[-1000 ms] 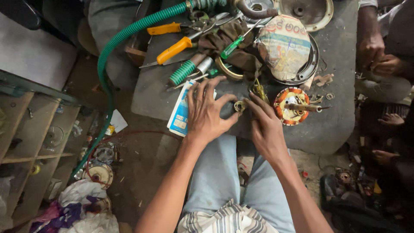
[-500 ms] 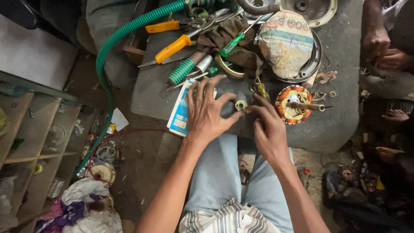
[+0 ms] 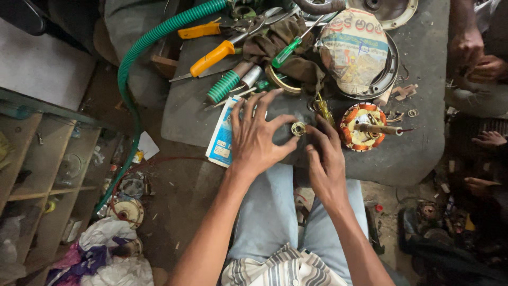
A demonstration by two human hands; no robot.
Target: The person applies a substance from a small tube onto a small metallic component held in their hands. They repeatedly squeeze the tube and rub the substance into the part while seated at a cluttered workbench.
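Though half-hidden by fingers, small brass bushing (image 3: 299, 128) pinched between left hand (image 3: 257, 135) and right hand (image 3: 324, 159).

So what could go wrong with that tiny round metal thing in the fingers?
1. The small round metal part is pinched only by fingertips of the left hand and right hand, near the edge of the grey work slab. It might slip and roll down into the cluttered floor.
2. The wound motor stator and loose washers sit close by; a nudge could scatter them.
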